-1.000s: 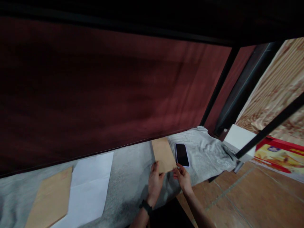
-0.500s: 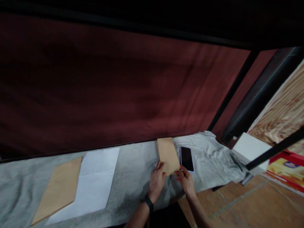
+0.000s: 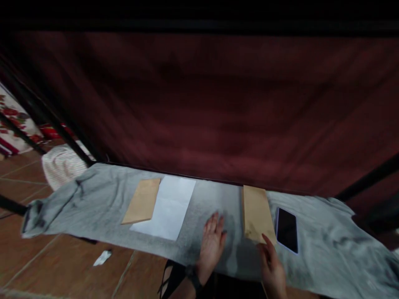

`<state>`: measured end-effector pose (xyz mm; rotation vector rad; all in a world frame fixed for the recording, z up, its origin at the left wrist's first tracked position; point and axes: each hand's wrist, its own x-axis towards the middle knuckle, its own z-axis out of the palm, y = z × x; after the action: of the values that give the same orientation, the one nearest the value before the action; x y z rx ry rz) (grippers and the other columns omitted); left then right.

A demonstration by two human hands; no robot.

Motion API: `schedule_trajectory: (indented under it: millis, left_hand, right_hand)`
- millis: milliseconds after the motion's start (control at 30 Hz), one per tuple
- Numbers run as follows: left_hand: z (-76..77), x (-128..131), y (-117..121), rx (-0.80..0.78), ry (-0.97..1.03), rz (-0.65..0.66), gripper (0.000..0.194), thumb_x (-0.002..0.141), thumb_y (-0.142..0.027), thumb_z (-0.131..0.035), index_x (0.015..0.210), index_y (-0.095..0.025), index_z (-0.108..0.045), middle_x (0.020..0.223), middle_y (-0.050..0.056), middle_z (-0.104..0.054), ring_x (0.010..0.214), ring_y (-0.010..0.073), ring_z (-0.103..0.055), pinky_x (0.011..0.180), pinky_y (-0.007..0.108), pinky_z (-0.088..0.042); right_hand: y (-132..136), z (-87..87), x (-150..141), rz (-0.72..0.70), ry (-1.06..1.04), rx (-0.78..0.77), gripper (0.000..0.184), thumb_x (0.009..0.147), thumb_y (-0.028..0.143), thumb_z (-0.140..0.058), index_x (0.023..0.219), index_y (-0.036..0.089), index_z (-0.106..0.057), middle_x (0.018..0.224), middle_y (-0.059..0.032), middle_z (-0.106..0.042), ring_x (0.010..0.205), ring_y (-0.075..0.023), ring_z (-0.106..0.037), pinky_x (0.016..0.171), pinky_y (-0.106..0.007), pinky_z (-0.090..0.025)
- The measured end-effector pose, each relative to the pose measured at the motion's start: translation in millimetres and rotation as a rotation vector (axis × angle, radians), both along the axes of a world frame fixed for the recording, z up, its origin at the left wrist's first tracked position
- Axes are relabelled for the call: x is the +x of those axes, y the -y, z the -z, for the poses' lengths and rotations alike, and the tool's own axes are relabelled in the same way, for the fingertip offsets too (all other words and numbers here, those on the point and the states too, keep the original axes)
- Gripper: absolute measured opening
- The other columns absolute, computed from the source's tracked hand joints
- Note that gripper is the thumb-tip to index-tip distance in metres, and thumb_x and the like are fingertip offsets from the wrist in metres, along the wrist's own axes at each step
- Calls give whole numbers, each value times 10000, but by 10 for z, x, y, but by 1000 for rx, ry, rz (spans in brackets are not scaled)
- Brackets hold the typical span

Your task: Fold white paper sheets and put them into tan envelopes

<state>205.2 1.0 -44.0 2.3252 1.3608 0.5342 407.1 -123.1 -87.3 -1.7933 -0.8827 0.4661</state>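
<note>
A brown envelope (image 3: 257, 211) lies on the grey cloth (image 3: 93, 199), with a black phone (image 3: 286, 229) just to its right. My right hand (image 3: 272, 268) is at the envelope's near corner, one finger stretched out and touching it. My left hand (image 3: 212, 245) lies flat and open on the cloth, a little left of that envelope, holding nothing. A black band is on my left wrist. Further left on the cloth, a second brown envelope (image 3: 142, 200) lies beside a white sheet of paper (image 3: 168, 207).
A dark red panel (image 3: 218, 112) rises right behind the cloth. Black frame bars (image 3: 50, 120) cross at the left. A striped white bundle (image 3: 60, 164) sits on the tiled floor (image 3: 62, 270) at the left, and a small white scrap (image 3: 102, 257) lies on the tiles.
The view has swung left. My left hand has come off the right envelope and now lies flat on the cloth beside it. My right hand stays at its near corner.
</note>
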Motion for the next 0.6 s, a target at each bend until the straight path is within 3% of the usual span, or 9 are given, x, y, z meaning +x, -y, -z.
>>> schedule_trajectory:
  millis: [133, 200, 267, 367, 600]
  left_hand:
    - [94, -854, -109, 195, -249, -415, 586, 966, -291, -485, 1521, -121, -403, 1624, 200, -297, 1508, 378, -243, 1177, 628, -238]
    - [100, -1169, -138, 194, -376, -515, 582, 976, -364, -486, 1480, -74, -458, 1571, 243, -381, 1474, 406, -311, 1150, 636, -277]
    - [69, -1345, -149, 167, -483, -484, 550, 976, -391, -492, 1423, -71, -533, 1505, 242, -480, 1420, 392, -409, 1139, 586, -326]
    - [-22, -1384, -160, 139, -589, -429, 463, 976, -322, -490, 1371, -105, -592, 1445, 211, -555, 1349, 362, -503, 1099, 522, -401]
    - [-250, -1320, -291, 87, -604, -364, 396, 899, -11, -440, 1219, -98, -657, 1174, 177, -687, 1069, 258, -666, 860, 357, -548]
  right_hand:
    - [-170, 125, -416, -246, 351, 65, 491, 993, 486, -410, 1400, 249, -547, 1403, -93, -605, 1279, -286, -580, 1063, -459, -489]
    - [-281, 158, -607, -332, 540, 68, 462, 1022, 414, -369, 1422, 251, -531, 1457, -79, -561, 1315, -259, -550, 1089, -450, -470]
    - [-365, 165, -751, -384, 715, 65, 433, 1030, 352, -360, 1405, 253, -554, 1451, -76, -569, 1313, -252, -550, 1103, -445, -448]
    - [-416, 149, -852, -386, 896, 35, 415, 1027, 296, -365, 1372, 234, -587, 1417, -93, -600, 1302, -268, -555, 1129, -464, -397]
    - [-402, 145, -813, -379, 1007, 39, 426, 1037, 335, -359, 1401, 241, -559, 1416, -76, -602, 1270, -248, -576, 1128, -425, -385]
